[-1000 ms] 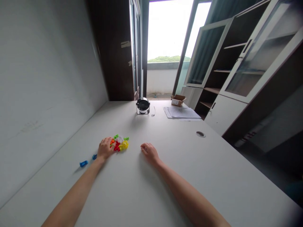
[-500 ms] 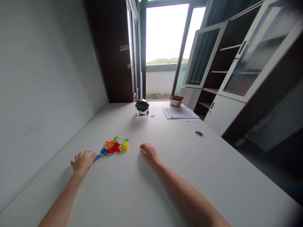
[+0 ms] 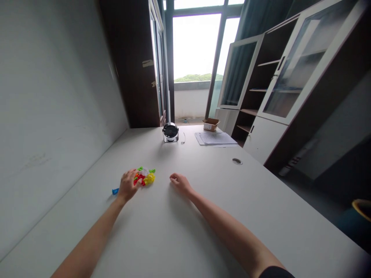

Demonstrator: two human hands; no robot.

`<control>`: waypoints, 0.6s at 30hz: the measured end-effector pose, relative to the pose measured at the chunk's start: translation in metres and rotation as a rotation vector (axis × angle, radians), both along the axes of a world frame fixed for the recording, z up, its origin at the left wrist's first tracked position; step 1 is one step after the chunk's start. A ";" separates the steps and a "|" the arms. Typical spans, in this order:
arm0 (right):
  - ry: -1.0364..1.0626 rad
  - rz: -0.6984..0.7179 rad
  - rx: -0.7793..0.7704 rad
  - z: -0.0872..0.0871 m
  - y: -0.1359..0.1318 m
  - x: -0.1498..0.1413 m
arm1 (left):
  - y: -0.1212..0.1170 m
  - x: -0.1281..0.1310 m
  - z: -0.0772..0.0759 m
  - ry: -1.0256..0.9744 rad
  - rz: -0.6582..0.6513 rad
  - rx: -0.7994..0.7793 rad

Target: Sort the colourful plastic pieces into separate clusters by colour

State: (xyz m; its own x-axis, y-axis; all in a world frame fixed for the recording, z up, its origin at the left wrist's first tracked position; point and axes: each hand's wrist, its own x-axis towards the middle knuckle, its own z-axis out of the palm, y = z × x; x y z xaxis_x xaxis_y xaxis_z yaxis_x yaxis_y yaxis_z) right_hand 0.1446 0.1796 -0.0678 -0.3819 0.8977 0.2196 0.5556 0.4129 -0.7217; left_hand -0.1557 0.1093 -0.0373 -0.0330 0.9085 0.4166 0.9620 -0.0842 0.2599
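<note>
No legible text, brand, number or sign in this view. The printed sheets of paper (image 3: 215, 138) and the white label (image 3: 207, 125) on the cardboard box are too small to read; the pale tape strip (image 3: 147, 63) on the dark door and the heap of coloured plastic pieces (image 3: 149, 178) show no readable characters

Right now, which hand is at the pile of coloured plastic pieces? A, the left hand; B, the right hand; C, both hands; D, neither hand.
A. The left hand reaches over the edge of the coloured plastic pieces, while the right hand rests apart from them on the white desk.
</note>
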 end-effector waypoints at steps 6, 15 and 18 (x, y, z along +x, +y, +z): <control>-0.185 0.154 0.220 0.014 -0.017 0.056 | 0.004 0.105 -0.013 0.047 -0.535 -0.157; -0.425 0.164 0.185 -0.003 -0.035 0.086 | 0.015 0.113 -0.039 0.158 -0.475 -0.289; -0.432 0.206 0.182 -0.007 -0.036 0.080 | 0.011 0.111 -0.038 0.184 -0.483 -0.317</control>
State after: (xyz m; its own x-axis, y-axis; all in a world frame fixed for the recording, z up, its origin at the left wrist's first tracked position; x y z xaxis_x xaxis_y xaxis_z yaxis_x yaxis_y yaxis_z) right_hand 0.2247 0.1435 -0.0745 -0.6374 0.7562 0.1482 0.6813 0.6428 -0.3502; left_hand -0.0445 0.1204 -0.0753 0.4615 0.8832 0.0832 0.8655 -0.4688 0.1763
